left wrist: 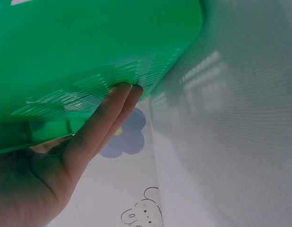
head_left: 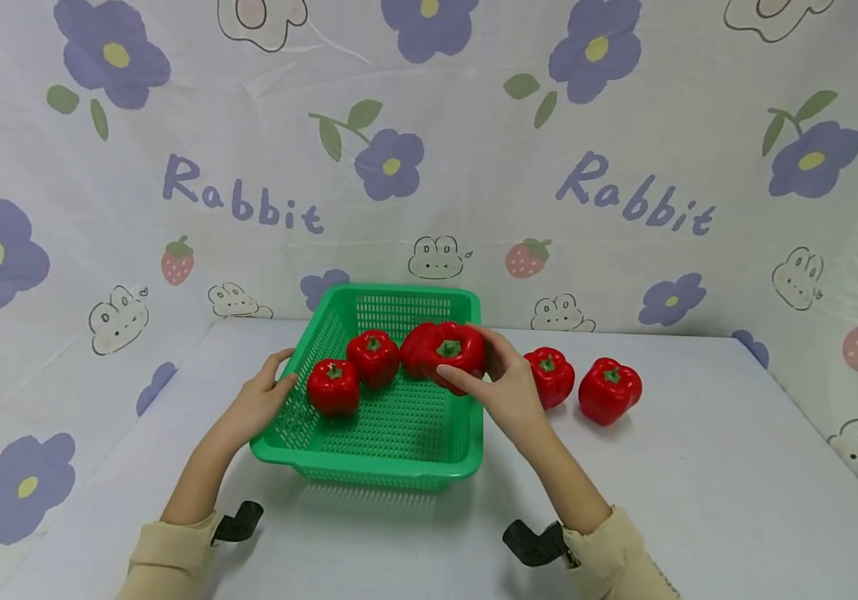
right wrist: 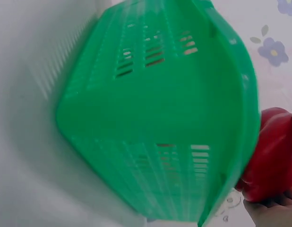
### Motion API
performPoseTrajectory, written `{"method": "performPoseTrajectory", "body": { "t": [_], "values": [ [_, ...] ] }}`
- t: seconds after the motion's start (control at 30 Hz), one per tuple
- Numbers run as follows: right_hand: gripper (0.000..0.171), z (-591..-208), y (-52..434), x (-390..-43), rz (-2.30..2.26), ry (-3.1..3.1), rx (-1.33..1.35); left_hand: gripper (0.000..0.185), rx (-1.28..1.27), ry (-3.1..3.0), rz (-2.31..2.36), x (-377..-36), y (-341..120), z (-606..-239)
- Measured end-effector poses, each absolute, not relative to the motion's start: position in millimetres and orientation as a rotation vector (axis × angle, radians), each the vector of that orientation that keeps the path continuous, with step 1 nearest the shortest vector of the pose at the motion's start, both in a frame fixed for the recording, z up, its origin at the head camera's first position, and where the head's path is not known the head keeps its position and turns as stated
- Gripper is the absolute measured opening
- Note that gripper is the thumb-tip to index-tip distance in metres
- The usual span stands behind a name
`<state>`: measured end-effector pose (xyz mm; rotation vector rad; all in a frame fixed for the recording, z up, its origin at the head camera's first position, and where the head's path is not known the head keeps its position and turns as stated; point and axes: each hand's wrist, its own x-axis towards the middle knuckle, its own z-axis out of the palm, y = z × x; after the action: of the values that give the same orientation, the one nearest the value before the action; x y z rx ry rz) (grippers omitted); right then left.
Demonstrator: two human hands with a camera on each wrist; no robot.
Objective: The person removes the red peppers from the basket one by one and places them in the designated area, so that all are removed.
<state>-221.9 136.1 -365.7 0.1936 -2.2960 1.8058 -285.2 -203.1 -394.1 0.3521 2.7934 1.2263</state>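
- Currently: right hand (head_left: 507, 387) gripping a pepper (head_left: 449, 350), fingers and thumb curled round it, above the basket (head_left: 383, 462) at its right wall.
- Held pepper: stem up, close to the rim; seen just outside the wall in the right wrist view (right wrist: 271, 158).
- Left hand (head_left: 259, 400): fingers straight, pressed flat against the basket's left wall (left wrist: 89, 61), holding nothing.
- Inside basket: front pepper (head_left: 333, 386) and rear pepper (head_left: 373, 357), touching, near the left side.
- On table (head_left: 699, 500), right of basket: two loose peppers (head_left: 550, 375), (head_left: 609, 390), just beside each other.
- Backdrop: flowered cloth (head_left: 429, 167) printed "Rabbit".
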Motion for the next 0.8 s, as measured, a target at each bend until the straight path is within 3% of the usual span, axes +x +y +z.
{"method": "performPoseTrajectory", "body": {
  "t": [0.8],
  "values": [
    [0.082,-365.3,230.2,-209.9,1.766,-2.154,-0.287,0.056,0.348,2.787,1.213,-287.5,-203.6,-395.4]
  ]
}}
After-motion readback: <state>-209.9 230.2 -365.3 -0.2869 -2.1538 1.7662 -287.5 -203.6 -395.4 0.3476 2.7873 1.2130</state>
